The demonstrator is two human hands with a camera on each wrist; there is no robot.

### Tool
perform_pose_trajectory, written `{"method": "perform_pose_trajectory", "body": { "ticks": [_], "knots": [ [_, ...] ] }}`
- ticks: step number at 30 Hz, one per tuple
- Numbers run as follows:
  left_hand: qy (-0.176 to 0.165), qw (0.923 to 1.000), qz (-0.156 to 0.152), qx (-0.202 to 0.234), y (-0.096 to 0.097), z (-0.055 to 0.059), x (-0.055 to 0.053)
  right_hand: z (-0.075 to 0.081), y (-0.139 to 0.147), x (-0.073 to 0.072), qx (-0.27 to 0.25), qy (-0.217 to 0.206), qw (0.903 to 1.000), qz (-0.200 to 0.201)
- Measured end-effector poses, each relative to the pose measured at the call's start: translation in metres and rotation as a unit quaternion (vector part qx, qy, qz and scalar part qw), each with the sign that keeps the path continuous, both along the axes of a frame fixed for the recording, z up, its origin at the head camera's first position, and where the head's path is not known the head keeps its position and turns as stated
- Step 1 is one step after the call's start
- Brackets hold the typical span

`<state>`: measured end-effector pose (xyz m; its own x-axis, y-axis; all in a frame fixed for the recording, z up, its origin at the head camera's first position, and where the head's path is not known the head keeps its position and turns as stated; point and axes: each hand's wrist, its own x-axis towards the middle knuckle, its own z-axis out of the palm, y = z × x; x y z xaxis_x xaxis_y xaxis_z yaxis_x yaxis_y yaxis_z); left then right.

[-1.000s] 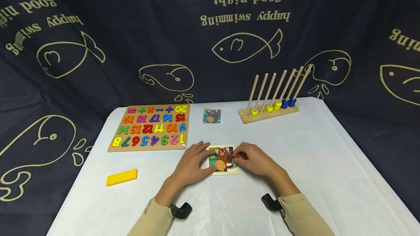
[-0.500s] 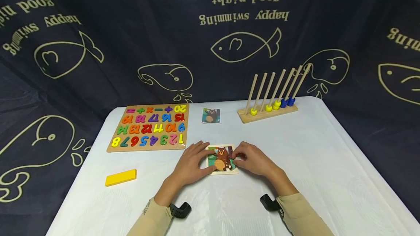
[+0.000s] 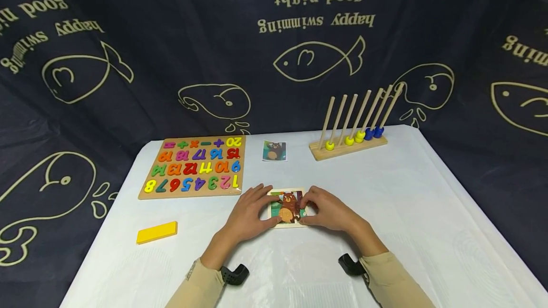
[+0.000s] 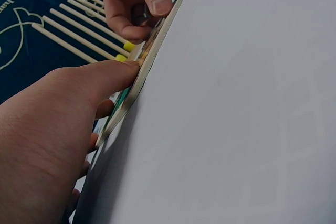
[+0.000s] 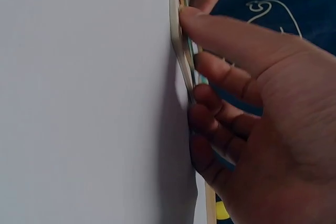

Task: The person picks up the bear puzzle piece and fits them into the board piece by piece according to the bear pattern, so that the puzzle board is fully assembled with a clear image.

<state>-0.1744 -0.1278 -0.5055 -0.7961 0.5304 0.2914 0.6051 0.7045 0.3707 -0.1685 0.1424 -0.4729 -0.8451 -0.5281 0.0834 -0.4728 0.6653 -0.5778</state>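
Observation:
A small bear jigsaw puzzle (image 3: 288, 208) in a pale wooden frame lies on the white table in the head view. My left hand (image 3: 251, 214) holds its left side, with the thumb at the near edge and the index finger over the upper left. From the other side my right hand (image 3: 329, 210) grips the puzzle, its curled index finger and thumb resting on the right part of the picture. Seen edge-on in the left wrist view, the wooden frame (image 4: 126, 103) has my left thumb on its rim. The right fingertips hide part of the pieces at the right edge.
A picture card of the bear (image 3: 275, 151) lies beyond the puzzle. Left of it is a wooden number board (image 3: 194, 168), with a yellow block (image 3: 157, 233) nearer. A peg rack (image 3: 348, 149) with yellow and blue beads stands at the back right, before a dark curtain (image 3: 231, 51).
My right thumb has moved toward the puzzle's near edge, away from the index finger, so the right-hand pieces show more. The left hand keeps its place on the puzzle.

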Motion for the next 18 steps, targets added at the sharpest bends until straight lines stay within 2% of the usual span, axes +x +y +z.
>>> {"method": "perform_pose_trajectory", "body": {
  "ticks": [5,13,18],
  "knots": [
    [0.002,1.0,-0.001,0.003,-0.0006,0.0002,0.0002,0.0016,-0.0051,0.0019,0.016,0.001,0.9998,-0.014],
    [-0.001,1.0,0.002,0.003,-0.0003,0.0007,0.0012,0.0017,-0.0046,0.0027,0.025,0.014,0.9995,-0.014],
    [0.0,1.0,0.003,0.003,-0.0009,-0.0003,0.0015,0.0027,-0.0034,0.0015,0.023,0.007,0.9995,-0.019]
  ]
}}
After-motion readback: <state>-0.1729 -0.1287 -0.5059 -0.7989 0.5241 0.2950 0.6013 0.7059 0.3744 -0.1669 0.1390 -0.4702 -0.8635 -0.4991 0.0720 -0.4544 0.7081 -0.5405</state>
